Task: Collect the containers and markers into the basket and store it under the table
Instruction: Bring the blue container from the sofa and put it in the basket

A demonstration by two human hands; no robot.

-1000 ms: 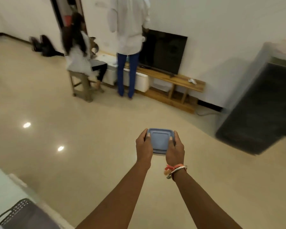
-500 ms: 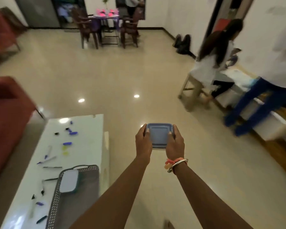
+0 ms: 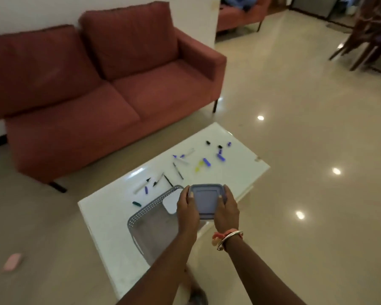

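Observation:
I hold a square blue-lidded container [image 3: 207,200] in front of me with both hands. My left hand [image 3: 187,209] grips its left edge and my right hand [image 3: 227,209] grips its right edge. Below it, a grey perforated basket [image 3: 151,225] stands on the white table [image 3: 110,214], with a white-lidded container [image 3: 171,203] inside at its far end. Several markers and loose caps lie scattered on the table's far half, among them a blue one [image 3: 206,162], a yellow one [image 3: 198,167] and a white one [image 3: 141,186].
A red two-seat sofa [image 3: 92,84] stands beyond the table on the left. Dark wooden chairs [image 3: 370,34] are at the far right. A pink object [image 3: 12,261] lies on the glossy floor at the left. Open floor lies to the right of the table.
My view has swung round from the room with the people to the table and sofa. Both hands keep the same hold on the container, which is now above the basket's far end.

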